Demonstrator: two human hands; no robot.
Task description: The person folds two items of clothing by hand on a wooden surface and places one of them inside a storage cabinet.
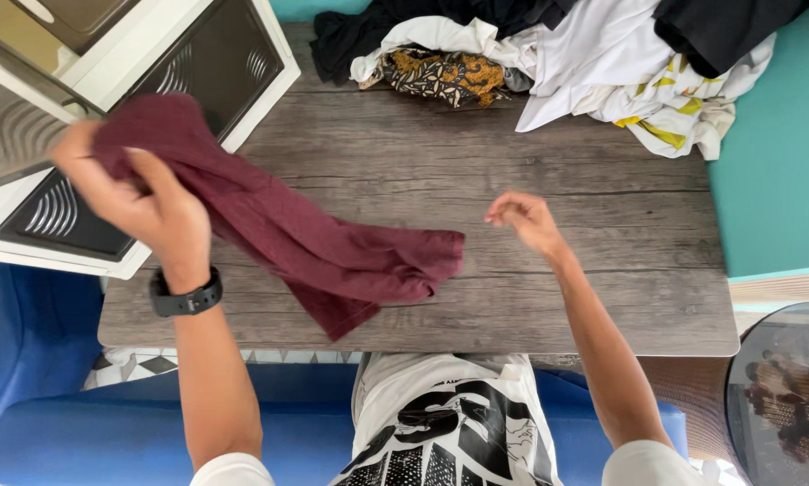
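Over grey table point(602, 270), L hand point(143, 202) gripping maroon garment point(332, 252), R hand point(528, 220) empty

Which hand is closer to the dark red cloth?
Left. The left hand grips the dark red cloth at its raised end; the right hand hovers open just beyond its other end.

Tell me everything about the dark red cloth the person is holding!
The dark red cloth is a soft, knit-looking garment, plain maroon and crumpled. The left hand grips one bunched end, lifted at the table's left side. From there it slopes down to the right, its loose end lying in folds on the grey wooden table. The right hand hovers nearby without touching it.
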